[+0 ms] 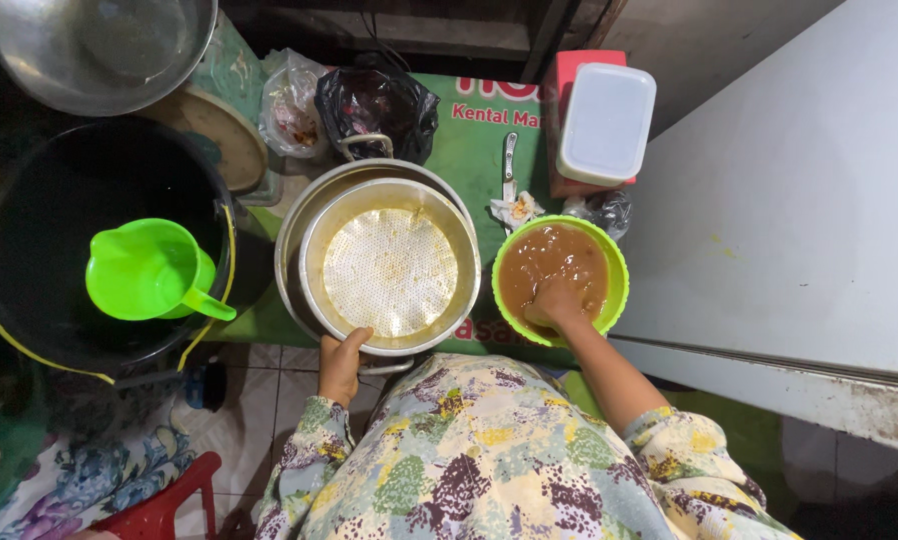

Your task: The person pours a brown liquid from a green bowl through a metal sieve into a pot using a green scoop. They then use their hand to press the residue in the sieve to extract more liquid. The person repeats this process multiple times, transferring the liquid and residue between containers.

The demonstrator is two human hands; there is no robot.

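Centrally, left hand (341,362) grasping rim of metal strainer pot (389,265), right hand (554,303) sunk in brown liquid, grip unclear, green bowl (617,270), worktop (474,150).

The desk (479,150) is crowded: a metal strainer pot (379,262) and a green bowl (609,262) stand nearly touching, with a knife (509,165) at 12 o'clock between them. A black bucket (39,250) blocks 9 o'clock; a white slab (789,200) walls 3 o'clock.
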